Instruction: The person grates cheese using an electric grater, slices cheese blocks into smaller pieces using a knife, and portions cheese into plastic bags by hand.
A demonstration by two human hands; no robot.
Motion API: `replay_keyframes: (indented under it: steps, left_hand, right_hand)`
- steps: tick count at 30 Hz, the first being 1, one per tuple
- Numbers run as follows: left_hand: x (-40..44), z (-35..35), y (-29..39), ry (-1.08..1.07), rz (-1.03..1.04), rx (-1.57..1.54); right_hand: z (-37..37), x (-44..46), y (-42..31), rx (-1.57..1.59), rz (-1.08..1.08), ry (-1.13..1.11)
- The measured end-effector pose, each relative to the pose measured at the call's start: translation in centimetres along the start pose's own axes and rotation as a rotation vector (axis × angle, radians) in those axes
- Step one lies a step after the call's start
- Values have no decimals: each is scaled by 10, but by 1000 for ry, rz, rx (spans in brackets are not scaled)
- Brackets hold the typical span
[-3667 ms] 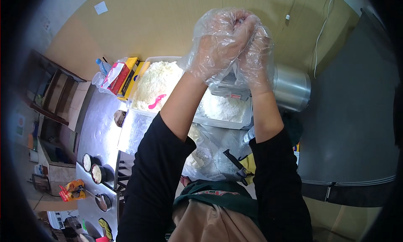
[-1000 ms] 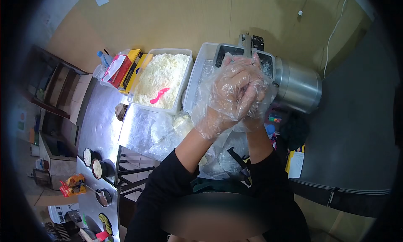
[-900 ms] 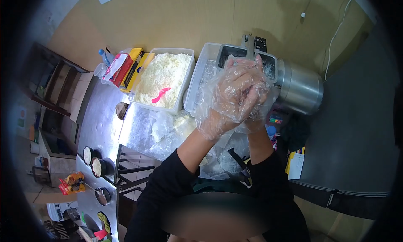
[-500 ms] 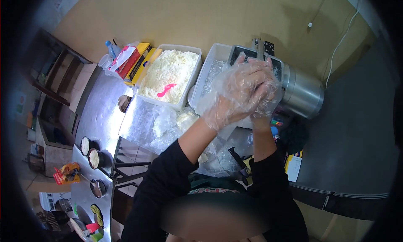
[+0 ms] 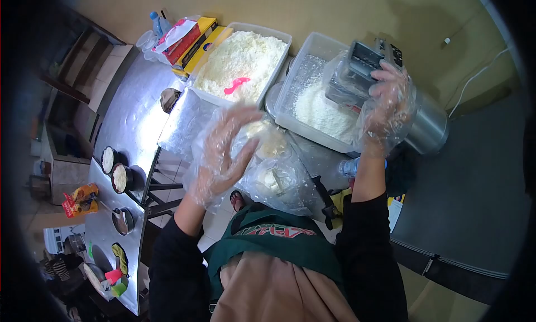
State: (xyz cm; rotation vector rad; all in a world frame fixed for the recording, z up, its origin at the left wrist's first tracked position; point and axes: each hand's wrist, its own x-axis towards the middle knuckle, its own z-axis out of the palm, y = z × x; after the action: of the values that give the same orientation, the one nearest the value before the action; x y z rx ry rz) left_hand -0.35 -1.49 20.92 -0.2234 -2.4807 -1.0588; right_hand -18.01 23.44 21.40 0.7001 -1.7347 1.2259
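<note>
Clasp released, both free: left hand (image 5: 226, 154) spread wide near bag (image 5: 273, 179); right hand (image 5: 389, 107) loosely open at machine (image 5: 343, 88).

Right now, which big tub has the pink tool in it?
The left tub, beside the yellow boxes: the pink tool lies on its white contents. The right tub, nearer the right hand, shows none.

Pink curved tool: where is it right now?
In the head view, left of centre and high up, the pink curved tool lies on the white heap in the left-hand tub, beyond the left hand.
</note>
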Motion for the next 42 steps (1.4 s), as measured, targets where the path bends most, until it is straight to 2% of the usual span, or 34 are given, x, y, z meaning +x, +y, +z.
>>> replay_keyframes:
  steps: [3, 4, 6, 7, 9, 11, 13, 15, 17, 20, 22, 24, 26, 29, 30, 32, 37, 38, 42]
  left_hand:
    - [-45, 13, -26, -155, -217, -86]
    - [-61, 23, -39, -150, -221, -86]
    - [-93, 48, -64, -281, -275, -198]
    - [-100, 53, -66, -268, -281, -200]
    - [-113, 67, -67, -430, -244, -162]
    - [-124, 82, -77, -459, -185, -183]
    - [-127, 87, -80, -499, -131, -205]
    - [-128, 88, -83, -658, -139, -159]
    - [-134, 92, -90, -641, -100, -162]
    - [-142, 102, -102, -616, -51, -167]
    - [-151, 111, -108, -605, -62, -173]
    - [-159, 118, -114, -515, 13, -181]
    - [-158, 113, -112, -502, -10, -180]
    - [-158, 105, -106, -475, -39, -186]
    - [-159, 104, -105, -466, -45, -195]
    - [-164, 107, -107, -450, -61, -176]
    - [-169, 104, -102, -462, -142, -78]
    - [-172, 107, -102, -452, -153, -75]
    - [-172, 106, -98, -477, -187, -73]
  right_hand:
    - [3, -10, 8, 14, -10, 41]
    - [2, -11, 9, -5, -28, 31]
    - [-1, -11, 12, -23, -45, 8]
    - [-1, -10, 11, -48, -60, -8]
    - [-6, -8, 12, -44, -47, -49]
    - [-13, -5, 27, -33, -73, -105]
    - [-10, 10, 16, -9, 5, -108]
    - [1, 37, -5, -71, 131, 41]
    - [-5, 65, 0, -148, 112, 22]
    - [-16, 101, 14, -82, 56, -25]
    - [-32, 132, 47, -26, 194, -58]
    - [-56, 165, 96, -37, 202, -80]
    - [-72, 192, 134, -44, 205, -96]
    - [-74, 216, 140, -118, 244, -131]
    - [-68, 221, 121, -364, 257, -167]
    - [-71, 232, 115, -630, 266, -214]
    - [-109, 325, 216, -1330, -469, -422]
    - [-103, 328, 220, -1334, -467, -422]
    - [-59, 327, 232, -636, 351, -449]
